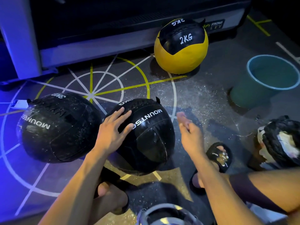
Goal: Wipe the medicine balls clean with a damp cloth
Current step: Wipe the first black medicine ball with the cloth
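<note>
- Head view: my left hand [113, 127] lies flat on the near black medicine ball [146, 137], fingers spread and straight, pressing its upper left side and gripping nothing.
- My right hand [190, 129] hangs just right of that ball, blurred, fingers loosely extended; I see nothing in it.
- I see a 2nd black ball [56, 127] touching the 1st on its left.
- A yellow ball marked 2KG [181, 47] sits farther back by the machine base [97, 46].
- A teal bucket [266, 78] stands at right on the floor [203, 98].
</note>
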The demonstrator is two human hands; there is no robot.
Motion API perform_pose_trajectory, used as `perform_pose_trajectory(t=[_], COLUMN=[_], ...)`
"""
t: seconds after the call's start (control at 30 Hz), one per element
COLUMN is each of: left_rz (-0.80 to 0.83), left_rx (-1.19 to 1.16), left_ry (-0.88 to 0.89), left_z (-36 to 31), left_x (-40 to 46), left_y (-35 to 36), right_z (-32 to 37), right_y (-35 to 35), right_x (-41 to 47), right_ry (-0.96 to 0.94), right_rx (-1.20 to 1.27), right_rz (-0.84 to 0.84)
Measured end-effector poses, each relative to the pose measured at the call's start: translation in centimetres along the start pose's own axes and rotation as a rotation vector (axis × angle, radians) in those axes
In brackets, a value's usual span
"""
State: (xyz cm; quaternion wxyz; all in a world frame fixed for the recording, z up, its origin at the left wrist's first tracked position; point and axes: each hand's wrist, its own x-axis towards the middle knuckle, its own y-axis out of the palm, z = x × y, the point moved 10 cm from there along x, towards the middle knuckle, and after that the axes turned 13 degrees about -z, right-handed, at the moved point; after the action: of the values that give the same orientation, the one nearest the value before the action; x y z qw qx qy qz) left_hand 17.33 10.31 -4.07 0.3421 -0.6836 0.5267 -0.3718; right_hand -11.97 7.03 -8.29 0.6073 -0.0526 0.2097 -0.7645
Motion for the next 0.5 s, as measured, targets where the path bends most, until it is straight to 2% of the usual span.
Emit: perform_pose_trajectory(t=[0.1,0.17,0.23,0.27,0.33,0.4,0.43,0.5], left_rz=[-0.029,-0.037,-0.034,-0.026,-0.010,-0.018,-0.013,0.011], left_rx=[0.007,0.010,0.014,0.021,0.022,0.025,0.025,0.008], left_ry=[0.003,-0.012,-0.023,-0.021,-0.010,-0.005,-0.009,-0.023], left_z=[-0.2,0.0,0.2,0.1,-0.5,-0.8,-0.7,-0.8], left_x=[0.3,0.6,1.5,1.8,2.1,2.4,2.3,2.0], left_y=[0.1,0.4,0.6,0.6,0.8,0.8,0.8,0.9], right_z=[1.3,4.4,7.1,7.0,6.2,4.7,4.1,3.6], right_y=[4.1,5.0,7.1,7.1,5.3,2.7,0.8,-4.2], right_x=[-1.4,-5.1,-11.6,-13.7,-11.9,-7.1,-4.5,-0.2], right_ry=[0.024,-0.237,-0.576,-0.635,-0.456,-0.206,-0.107,0.003], right_rx=[-0.054,-0.126,-0.154,-0.162,-0.104,-0.081,-0.081,-0.093], right_rz=[0.045,0.057,0.288,0.371,0.377,0.258,0.131,-0.236])
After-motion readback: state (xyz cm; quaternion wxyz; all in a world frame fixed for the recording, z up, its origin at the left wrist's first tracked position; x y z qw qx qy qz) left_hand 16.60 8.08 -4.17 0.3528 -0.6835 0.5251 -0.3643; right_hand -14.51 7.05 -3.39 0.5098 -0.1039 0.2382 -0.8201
